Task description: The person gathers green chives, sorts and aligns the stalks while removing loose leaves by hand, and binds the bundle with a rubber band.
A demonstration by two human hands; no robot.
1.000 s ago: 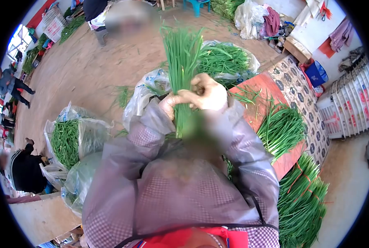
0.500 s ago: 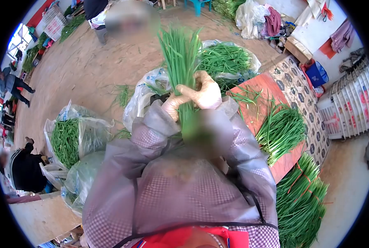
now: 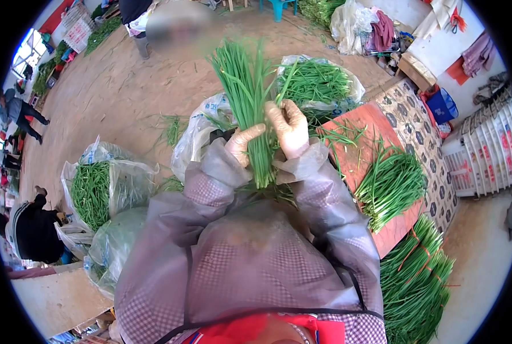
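Observation:
My left hand (image 3: 245, 144), in a pale glove, is wrapped round a bunch of green chives (image 3: 241, 86) held upright in front of my chest. The leaf tips point away from me and the lower ends hang below the hand. At the bunch's right side, my gloved right hand (image 3: 290, 127) is closed in a pinch on a few chive leaves (image 3: 287, 83) that stand apart from the rest. To the right, a pile of chives (image 3: 390, 180) with pale stem ends lies on a red board (image 3: 370, 123), among loose leaves.
Plastic bags of chives stand ahead (image 3: 316, 80) and on the left (image 3: 92, 195). Chives tied with red bands (image 3: 419, 281) lie at the lower right. White crates (image 3: 477, 149) and a blue bucket (image 3: 441, 104) stand far right. Other people (image 3: 23, 112) are at the left.
My right hand has moved from across the bunch to its right side, drawing a few leaves apart. The bunch now tilts more to the left, still in my left hand.

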